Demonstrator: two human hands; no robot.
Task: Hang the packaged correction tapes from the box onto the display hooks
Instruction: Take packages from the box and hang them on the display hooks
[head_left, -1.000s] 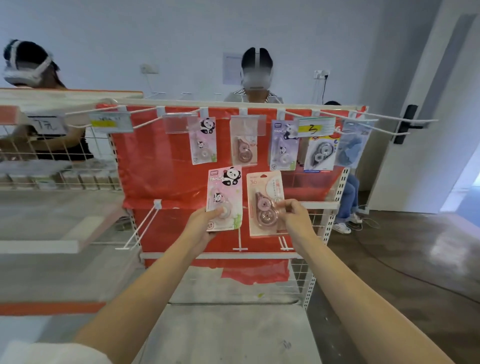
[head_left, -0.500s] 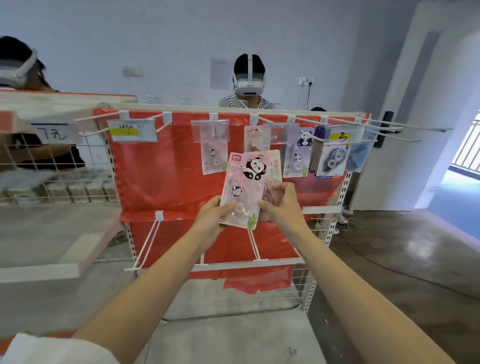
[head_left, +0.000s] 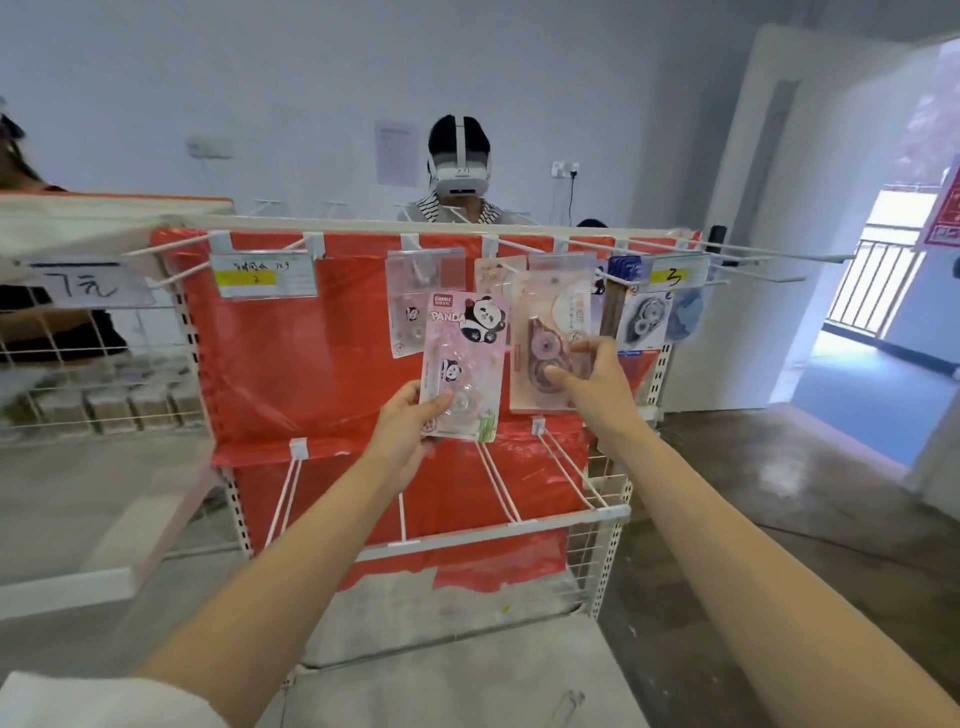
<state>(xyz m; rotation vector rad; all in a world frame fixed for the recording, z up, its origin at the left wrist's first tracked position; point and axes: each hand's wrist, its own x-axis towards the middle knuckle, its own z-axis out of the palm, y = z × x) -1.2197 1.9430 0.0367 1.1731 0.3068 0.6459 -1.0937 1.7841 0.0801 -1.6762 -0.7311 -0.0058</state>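
The left hand (head_left: 410, 423) has its grip closed on the lower left corner of a pink, panda-printed blister card of correction tape (head_left: 464, 364), thumb across the clear bubble and fingers behind. The card rises from that grip, its long axis nearly upright and leaning slightly right, so its top edge sits well above the grip and just in front of a clear, panda-printed packet (head_left: 410, 317) already hanging on a white wire display hook (head_left: 415, 270). I cannot make out the hang hole at the top of the pink card.

To the right, the right hand (head_left: 592, 376) has its grip pinched on the lower right part of a beige blister card holding a brown correction tape (head_left: 550, 338), thumb on the front over the brown dispenser. This card also stands upright above its grip, and its top lies directly below and partly over the clear label holder (head_left: 561, 265) of the next hook along the top rail. The right grip is the higher of the two and appears nearer its hook, so its card looks likely to go on first. That move turns on lifting the card's top edge straight up from the grip to the hook tip, then pushing away along the wire.
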